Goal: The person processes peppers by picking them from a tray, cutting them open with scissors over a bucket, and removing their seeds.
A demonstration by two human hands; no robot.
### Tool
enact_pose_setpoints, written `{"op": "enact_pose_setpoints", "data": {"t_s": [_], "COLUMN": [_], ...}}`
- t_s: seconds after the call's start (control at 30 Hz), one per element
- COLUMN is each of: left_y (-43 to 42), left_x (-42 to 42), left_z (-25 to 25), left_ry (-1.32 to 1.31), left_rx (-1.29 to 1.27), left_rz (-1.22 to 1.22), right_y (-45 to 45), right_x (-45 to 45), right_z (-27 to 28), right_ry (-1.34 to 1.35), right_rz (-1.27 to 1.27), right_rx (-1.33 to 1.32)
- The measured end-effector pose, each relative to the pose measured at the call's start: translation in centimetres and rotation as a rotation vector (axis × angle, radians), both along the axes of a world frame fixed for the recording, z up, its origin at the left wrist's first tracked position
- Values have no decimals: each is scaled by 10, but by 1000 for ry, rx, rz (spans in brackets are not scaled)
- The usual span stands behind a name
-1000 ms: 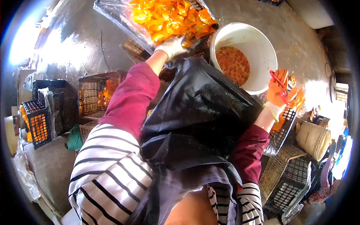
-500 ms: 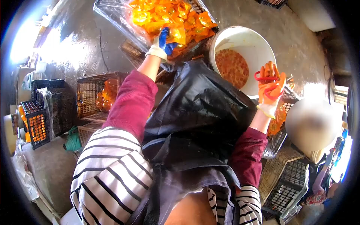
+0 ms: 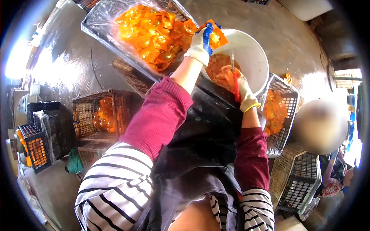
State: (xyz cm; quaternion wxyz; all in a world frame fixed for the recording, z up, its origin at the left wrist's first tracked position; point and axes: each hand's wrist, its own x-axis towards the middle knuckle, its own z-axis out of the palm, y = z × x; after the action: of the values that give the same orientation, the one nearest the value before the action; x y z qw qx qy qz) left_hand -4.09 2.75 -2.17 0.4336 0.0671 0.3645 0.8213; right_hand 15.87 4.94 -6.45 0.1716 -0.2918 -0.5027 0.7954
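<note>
My left hand [image 3: 199,45], in a white glove with blue fingers, pinches an orange plastic packet [image 3: 219,38] at the left rim of a white bucket [image 3: 257,57]. Red-handled scissors [image 3: 236,84] are in my right hand [image 3: 243,89], gloved in orange and white. Their metal blades point up in front of the bucket's mouth. Reddish-orange contents [image 3: 216,61] show low inside the bucket, partly behind my right hand. Left of my left hand, a plastic-lined crate [image 3: 98,29] holds a heap of similar orange packets [image 3: 150,34].
A lined crate [image 3: 290,111] with more orange packets stands right of the bucket. Other crates [image 3: 88,115] are at the left, beside a green roll [image 3: 74,161]. Stacked crates [image 3: 298,188] stand lower right, near another person [image 3: 335,173]. A black apron [image 3: 204,115] covers my lap.
My left hand has lifted a packet from the heap and moved right to the bucket. My right hand has moved left and closed around the scissors, which hung on its raised fingers before.
</note>
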Motion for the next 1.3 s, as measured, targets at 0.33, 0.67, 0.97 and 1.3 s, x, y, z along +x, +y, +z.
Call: {"op": "enact_pose_setpoints", "data": {"t_s": [0.33,0.67,0.97,1.3], "left_y": [3,3,9,3], "left_x": [-4,20,23,12], "left_z": [-1,0,-2,-4], "left_ry": [33,71,565,642], "left_rx": [-35,47,-316,-465], "left_rz": [49,-280,-237,-247], "right_y": [-5,-8,-6,-9], "right_x": [-10,-22,-18,-16], "right_z": [-11,20,9,21], "right_ry": [-36,-2,39,-234], "right_rz": [3,-112,-184,-205], "right_rx": [248,-22,1,306]}}
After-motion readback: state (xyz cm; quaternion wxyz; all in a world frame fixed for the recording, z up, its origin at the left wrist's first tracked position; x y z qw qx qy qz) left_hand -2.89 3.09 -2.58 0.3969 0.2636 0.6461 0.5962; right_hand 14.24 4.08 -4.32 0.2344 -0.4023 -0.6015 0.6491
